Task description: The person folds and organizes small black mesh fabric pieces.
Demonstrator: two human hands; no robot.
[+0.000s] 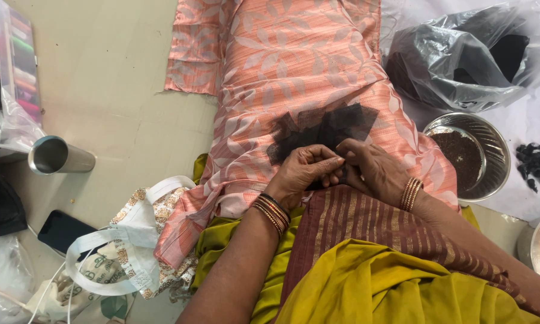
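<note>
left hand (306, 171) pinched on black net piece (327, 129), apparently to steady its edge | right hand (372, 171) gripping same net at 3 o'clock of left | net spread flat over peach leaf-print cloth (294, 66) on lap | steel bowl (469, 153) at 3 o'clock, within reach | steel tumbler (57, 156) lying at 9 o'clock | phone (63, 231) at 8 o'clock.

Sheer black net (327, 129) lies matt on ribbed peach cloth (294, 66) with a faint sheen, centre frame. At right, a polished steel bowl (492, 141); upper right, a glossy crinkled plastic bag (456, 54); at left, a brushed metal cup (57, 156).
</note>
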